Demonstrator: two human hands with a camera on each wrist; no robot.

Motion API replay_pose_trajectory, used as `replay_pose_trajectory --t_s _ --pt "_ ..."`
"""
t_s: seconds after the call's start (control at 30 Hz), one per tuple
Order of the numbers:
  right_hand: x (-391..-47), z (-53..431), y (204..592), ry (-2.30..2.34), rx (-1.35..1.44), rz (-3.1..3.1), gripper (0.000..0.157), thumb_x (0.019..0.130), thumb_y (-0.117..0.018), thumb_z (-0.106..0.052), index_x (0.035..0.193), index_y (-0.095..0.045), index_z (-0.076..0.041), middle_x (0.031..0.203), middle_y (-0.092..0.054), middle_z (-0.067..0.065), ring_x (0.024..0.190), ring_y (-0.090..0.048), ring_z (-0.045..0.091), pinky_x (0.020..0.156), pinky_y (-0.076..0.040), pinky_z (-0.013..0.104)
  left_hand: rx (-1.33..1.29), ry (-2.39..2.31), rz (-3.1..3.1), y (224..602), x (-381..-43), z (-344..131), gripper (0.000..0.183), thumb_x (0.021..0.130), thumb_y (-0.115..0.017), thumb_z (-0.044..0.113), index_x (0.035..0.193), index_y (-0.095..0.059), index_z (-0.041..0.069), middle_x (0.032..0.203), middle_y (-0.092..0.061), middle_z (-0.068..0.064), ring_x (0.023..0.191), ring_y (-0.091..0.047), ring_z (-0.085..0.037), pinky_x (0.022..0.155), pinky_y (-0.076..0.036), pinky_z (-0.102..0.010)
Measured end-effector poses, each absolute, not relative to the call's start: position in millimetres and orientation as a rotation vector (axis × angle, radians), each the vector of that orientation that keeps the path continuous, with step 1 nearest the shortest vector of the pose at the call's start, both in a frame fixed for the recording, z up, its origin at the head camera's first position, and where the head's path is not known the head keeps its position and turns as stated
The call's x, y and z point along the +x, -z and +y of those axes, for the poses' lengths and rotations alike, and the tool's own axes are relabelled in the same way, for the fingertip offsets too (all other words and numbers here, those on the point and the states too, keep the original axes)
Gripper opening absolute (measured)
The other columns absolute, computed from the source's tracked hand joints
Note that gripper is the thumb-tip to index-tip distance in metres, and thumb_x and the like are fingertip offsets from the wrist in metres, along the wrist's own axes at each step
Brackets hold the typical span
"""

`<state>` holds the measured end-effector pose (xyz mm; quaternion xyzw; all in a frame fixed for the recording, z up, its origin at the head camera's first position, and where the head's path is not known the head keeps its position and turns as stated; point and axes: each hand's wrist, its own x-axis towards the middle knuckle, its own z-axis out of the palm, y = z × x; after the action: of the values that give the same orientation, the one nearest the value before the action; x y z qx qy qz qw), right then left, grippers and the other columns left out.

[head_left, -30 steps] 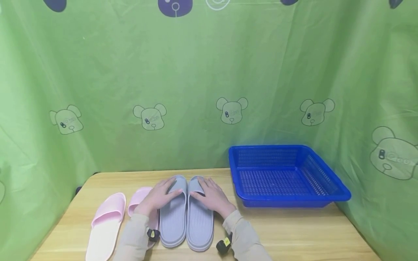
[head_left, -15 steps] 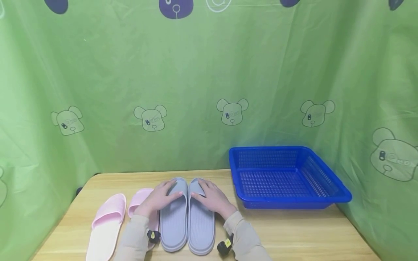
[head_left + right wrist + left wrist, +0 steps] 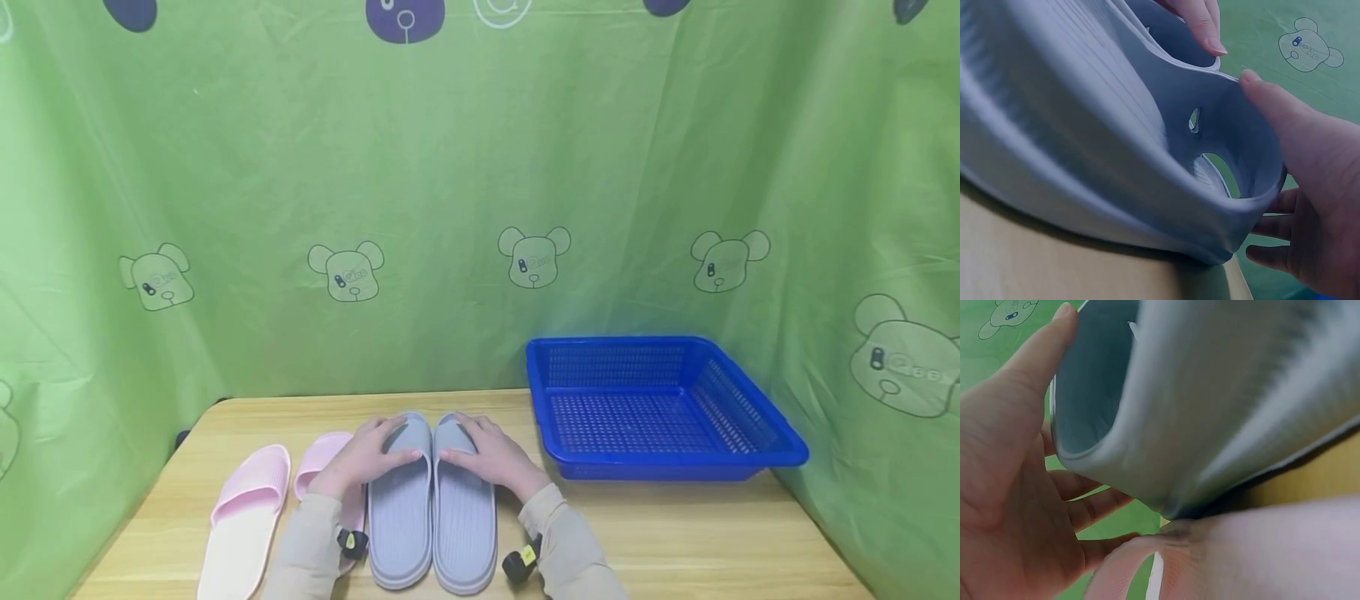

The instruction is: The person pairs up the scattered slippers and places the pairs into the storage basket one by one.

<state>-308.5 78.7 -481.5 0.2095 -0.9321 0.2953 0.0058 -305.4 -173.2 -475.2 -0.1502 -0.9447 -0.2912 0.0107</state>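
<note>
Two grey slippers lie side by side on the table in the head view, toes pointing away. My left hand (image 3: 367,457) holds the left grey slipper (image 3: 401,525) at its strap, thumb on the strap's opening edge and fingers along the outer side. At the other slipper (image 3: 465,529), my right hand (image 3: 491,454) grips the strap the same way. In the right wrist view, the thumb touches the strap rim of the right slipper (image 3: 1129,150) and fingers sit outside it. The left wrist view shows the left slipper's strap (image 3: 1091,381) close up; some fingers are partly hidden.
A pair of pink slippers lies on the left: one pink slipper (image 3: 240,525) in plain view, the other pink slipper (image 3: 322,454) partly under my left arm. A blue plastic basket (image 3: 675,458) stands at the back right of the wooden table (image 3: 675,542). Green curtain (image 3: 450,167) surrounds it.
The grey slippers have slid slightly toward me, with both hands moving along on them. The pink slippers and basket have stayed in place.
</note>
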Motion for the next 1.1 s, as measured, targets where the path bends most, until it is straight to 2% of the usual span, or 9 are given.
replay_pose_trajectory --t_s 0.17,0.47,1.1 --pt "-309 81 482 -0.915 0.641 -2.927 0.086 0.084 -0.058 -0.069 0.151 -0.036 -0.021 0.144 -0.049 0.018 0.131 -0.050 0.038 0.107 -0.042 0.056 -0.518 0.898 -2.941 474 -305 -173 0.078 0.085 -0.068 0.055 0.144 -0.047 0.009 0.143 -0.050 -0.023 0.134 -0.044 -0.045 0.111 -0.034 -0.061" --pt "-307 83 476 -0.906 0.617 -2.916 0.091 0.080 -0.063 -0.069 0.150 -0.039 -0.017 0.142 -0.049 0.021 0.129 -0.050 0.040 0.106 -0.043 0.057 -0.554 0.862 -2.904 472 -304 -173 0.080 0.080 -0.071 0.057 0.141 -0.051 0.008 0.135 -0.058 -0.021 0.127 -0.051 -0.042 0.108 -0.039 -0.059" --pt "-304 84 460 -0.848 0.582 -2.885 0.090 0.075 -0.066 -0.071 0.149 -0.039 -0.027 0.146 -0.047 0.016 0.132 -0.048 0.039 0.104 -0.044 0.058 -0.488 0.797 -2.877 462 -300 -174 0.087 0.072 -0.073 0.065 0.139 -0.054 0.013 0.139 -0.054 -0.024 0.130 -0.048 -0.044 0.108 -0.039 -0.060"
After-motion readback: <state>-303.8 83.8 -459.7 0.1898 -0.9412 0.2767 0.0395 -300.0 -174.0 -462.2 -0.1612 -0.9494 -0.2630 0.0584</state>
